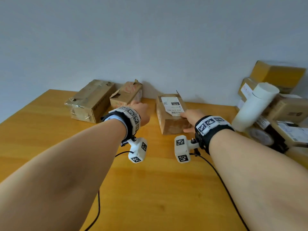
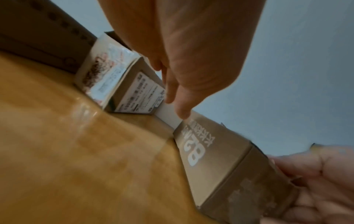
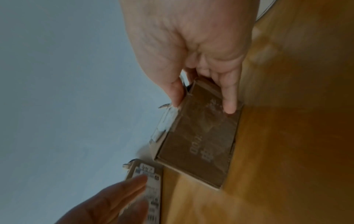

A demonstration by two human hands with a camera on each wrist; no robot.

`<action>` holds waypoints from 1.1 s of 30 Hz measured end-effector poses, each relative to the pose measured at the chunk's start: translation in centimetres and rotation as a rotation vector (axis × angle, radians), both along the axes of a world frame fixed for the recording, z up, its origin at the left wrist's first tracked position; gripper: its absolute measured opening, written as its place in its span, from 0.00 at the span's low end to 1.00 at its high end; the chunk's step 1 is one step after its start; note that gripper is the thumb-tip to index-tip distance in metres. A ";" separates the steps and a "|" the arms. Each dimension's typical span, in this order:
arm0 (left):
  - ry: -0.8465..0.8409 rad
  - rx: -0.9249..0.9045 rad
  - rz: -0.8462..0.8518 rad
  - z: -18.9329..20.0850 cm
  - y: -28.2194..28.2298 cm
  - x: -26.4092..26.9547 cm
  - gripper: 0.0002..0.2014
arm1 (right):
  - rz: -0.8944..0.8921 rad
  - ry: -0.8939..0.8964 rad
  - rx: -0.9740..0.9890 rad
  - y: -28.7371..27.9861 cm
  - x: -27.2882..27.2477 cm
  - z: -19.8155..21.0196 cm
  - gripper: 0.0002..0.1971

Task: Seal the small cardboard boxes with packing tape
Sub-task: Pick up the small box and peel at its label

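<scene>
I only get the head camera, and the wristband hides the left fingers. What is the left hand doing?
Observer: The left hand holds nothing; its straight fingers point at the labelled end of the torn brown cardboard box with red print.
Operator: And the right hand?
Observer: The right hand holds the small brown cardboard box with the white shipping label, one finger at its top edge, another down its end face.
Operator: Any tape?
Observer: None shows in either wrist view.
</scene>
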State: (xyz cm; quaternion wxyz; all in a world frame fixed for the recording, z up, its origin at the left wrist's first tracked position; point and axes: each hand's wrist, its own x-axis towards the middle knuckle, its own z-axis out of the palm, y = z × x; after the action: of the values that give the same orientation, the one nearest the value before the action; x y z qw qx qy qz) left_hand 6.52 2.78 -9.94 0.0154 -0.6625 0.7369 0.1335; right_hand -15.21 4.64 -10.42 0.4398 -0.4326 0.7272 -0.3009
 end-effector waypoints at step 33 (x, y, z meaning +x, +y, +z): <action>0.922 0.264 0.235 -1.6 11.6 1.7 0.19 | -0.070 -0.272 -0.182 12.4 5.8 -2.6 0.22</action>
State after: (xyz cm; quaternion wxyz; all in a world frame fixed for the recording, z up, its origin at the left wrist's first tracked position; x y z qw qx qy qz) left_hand 8.24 14.38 -11.52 -0.2436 -0.6053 0.5641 0.5060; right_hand -9.38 17.01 -12.97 0.4824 -0.4004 0.6453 -0.4365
